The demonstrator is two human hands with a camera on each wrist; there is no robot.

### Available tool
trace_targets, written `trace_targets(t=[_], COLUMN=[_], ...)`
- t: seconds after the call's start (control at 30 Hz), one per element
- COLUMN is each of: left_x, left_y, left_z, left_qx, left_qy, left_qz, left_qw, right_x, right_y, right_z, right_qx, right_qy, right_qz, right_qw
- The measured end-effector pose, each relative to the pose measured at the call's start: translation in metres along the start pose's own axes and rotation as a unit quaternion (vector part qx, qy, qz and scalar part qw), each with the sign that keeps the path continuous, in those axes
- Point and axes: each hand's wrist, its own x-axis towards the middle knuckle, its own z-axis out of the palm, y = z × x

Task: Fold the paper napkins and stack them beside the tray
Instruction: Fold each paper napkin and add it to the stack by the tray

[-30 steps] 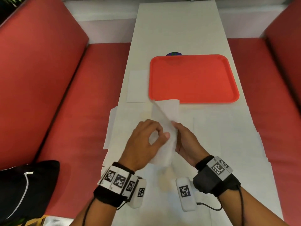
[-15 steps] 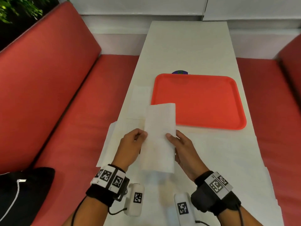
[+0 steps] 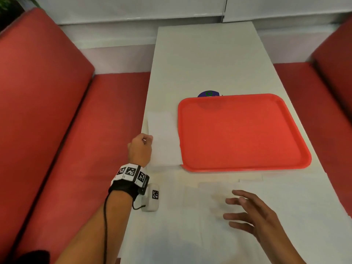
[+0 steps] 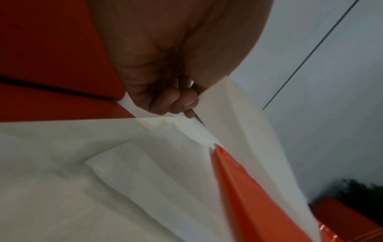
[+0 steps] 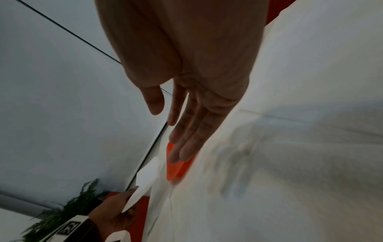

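Observation:
A folded white napkin [image 3: 165, 141] hangs just left of the orange tray [image 3: 243, 132], over the spot beside it on the white table. My left hand [image 3: 142, 149] pinches the napkin's left edge; the left wrist view shows curled fingers [image 4: 176, 101] gripping the folded napkin [image 4: 238, 114] above the tray [image 4: 244, 188]. My right hand [image 3: 249, 216] hovers with spread, straight fingers over the flat unfolded napkins [image 3: 219, 191] at the table's near end. In the right wrist view the right hand's fingers [image 5: 186, 139] are straight and hold nothing.
Red bench seats [image 3: 57, 130] flank the narrow white table [image 3: 205, 60] on both sides. A small blue-green object [image 3: 208, 93] peeks out behind the tray's far edge. A green plant [image 5: 68, 209] stands at the far left.
The right hand let go of the folded napkin and drew back toward the flat napkins. The left hand carried the napkin forward and left to the spot beside the tray.

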Motion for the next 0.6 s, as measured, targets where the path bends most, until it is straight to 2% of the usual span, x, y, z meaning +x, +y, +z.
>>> trace_targets(t=[0.23, 0.33, 0.43, 0.6], left_x=[0.024, 0.029, 0.03, 0.022], left_y=[-0.001, -0.003, -0.006, -0.013], left_z=[0.015, 0.014, 0.013, 0.011], left_qx=[0.068, 0.113, 0.154, 0.193], left_qy=[-0.012, -0.016, -0.024, -0.045], left_qz=[-0.046, -0.033, -0.005, 0.0], left_qw=[0.997, 0.993, 0.988, 0.98], right_x=[0.002, 0.004, 0.001, -0.004], right_y=[0.0, -0.002, 0.007, 0.025], right_z=[-0.003, 0.0, 0.005, 0.012], right_qx=[-0.012, -0.037, -0.146, -0.305], right_qy=[0.022, 0.031, 0.051, 0.021], right_qz=[0.025, 0.018, -0.01, -0.051], right_qw=[0.999, 0.999, 0.988, 0.951])
